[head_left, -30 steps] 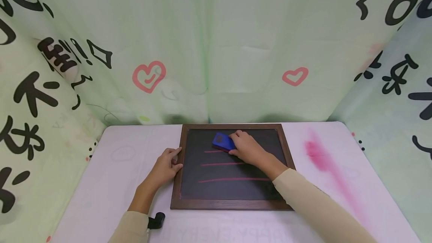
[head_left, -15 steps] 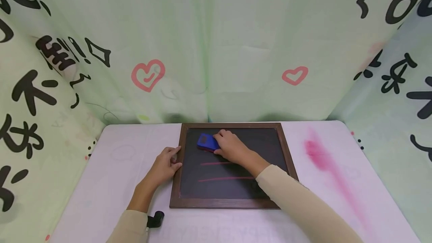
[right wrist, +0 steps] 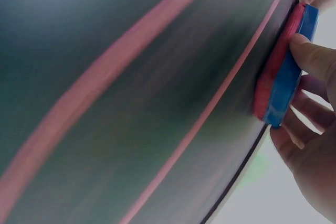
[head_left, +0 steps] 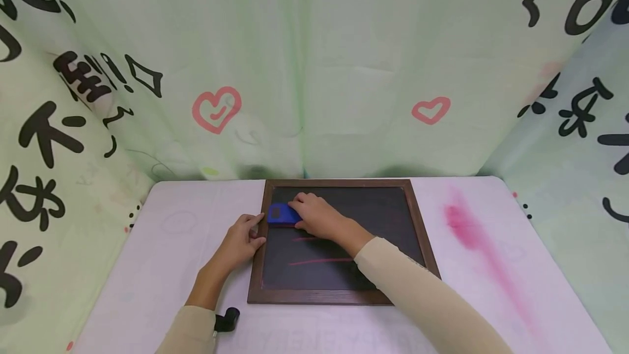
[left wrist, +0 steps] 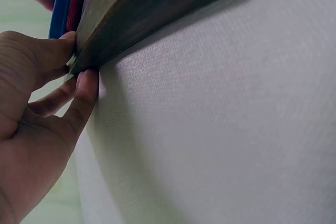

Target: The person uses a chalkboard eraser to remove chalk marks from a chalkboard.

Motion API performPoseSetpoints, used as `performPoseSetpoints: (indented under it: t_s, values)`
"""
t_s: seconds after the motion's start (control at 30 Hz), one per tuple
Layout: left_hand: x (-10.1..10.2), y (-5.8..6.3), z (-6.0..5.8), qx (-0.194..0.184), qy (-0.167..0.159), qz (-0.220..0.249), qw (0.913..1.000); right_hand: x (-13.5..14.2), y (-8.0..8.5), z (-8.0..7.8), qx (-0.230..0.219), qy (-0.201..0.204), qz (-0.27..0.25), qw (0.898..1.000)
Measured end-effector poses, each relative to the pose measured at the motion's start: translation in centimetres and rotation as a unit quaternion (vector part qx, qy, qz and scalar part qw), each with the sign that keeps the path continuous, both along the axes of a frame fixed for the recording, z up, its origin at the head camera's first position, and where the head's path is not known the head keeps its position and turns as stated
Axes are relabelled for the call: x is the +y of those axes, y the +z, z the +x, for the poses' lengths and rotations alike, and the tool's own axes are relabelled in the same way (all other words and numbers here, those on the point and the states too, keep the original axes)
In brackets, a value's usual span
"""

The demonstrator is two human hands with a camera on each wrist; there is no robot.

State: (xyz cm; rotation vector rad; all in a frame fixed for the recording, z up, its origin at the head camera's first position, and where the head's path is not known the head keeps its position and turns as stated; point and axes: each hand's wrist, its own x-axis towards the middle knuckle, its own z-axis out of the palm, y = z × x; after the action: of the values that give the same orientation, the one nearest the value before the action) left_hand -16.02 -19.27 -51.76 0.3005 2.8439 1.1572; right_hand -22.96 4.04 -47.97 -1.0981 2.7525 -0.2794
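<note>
A small blackboard (head_left: 344,277) with a brown wooden frame lies on the table. Pink chalk lines (head_left: 321,261) run across its lower part. My right hand (head_left: 319,217) grips a blackboard eraser (head_left: 281,213), blue with a red underside, flat against the board at the upper left by the frame. In the right wrist view, the thumb and fingers hold the eraser (right wrist: 283,85) by its blue body. My left hand (head_left: 239,242) holds the board's left frame edge with bent fingers and thumb. In the left wrist view, its fingertips touch the wooden frame (left wrist: 136,14); some fingers are partly hidden.
The white table (head_left: 196,206) extends on both sides of the board, with a pink smear (head_left: 464,225) at the right. A light green curtain (head_left: 358,81) with black characters and red hearts surrounds the back and sides. A black piece (head_left: 227,320) sits at the left wrist.
My right hand has slid the eraser leftward along the top chalk line to the left frame. That top line no longer shows. The left hand has stayed in place.
</note>
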Motion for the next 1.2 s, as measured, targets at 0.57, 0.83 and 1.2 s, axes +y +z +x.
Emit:
performPoseSetpoints:
  t_s: [0.57,0.83,1.2]
  values:
    - [-0.1,-0.1,-0.1,-0.008,0.005,0.002,1.0,0.6,-0.2,0.3,-0.001,0.017,-0.017,1.0]
    - [0.1,0.0,0.0,0.002,0.002,0.002,1.0,3.5,-0.1,0.5,-0.013,0.009,-0.023,1.0]
    - [0.3,-0.1,-0.1,-0.012,0.01,0.002,0.9999,9.5,0.2,0.7,-0.01,-0.034,-0.027,0.999]
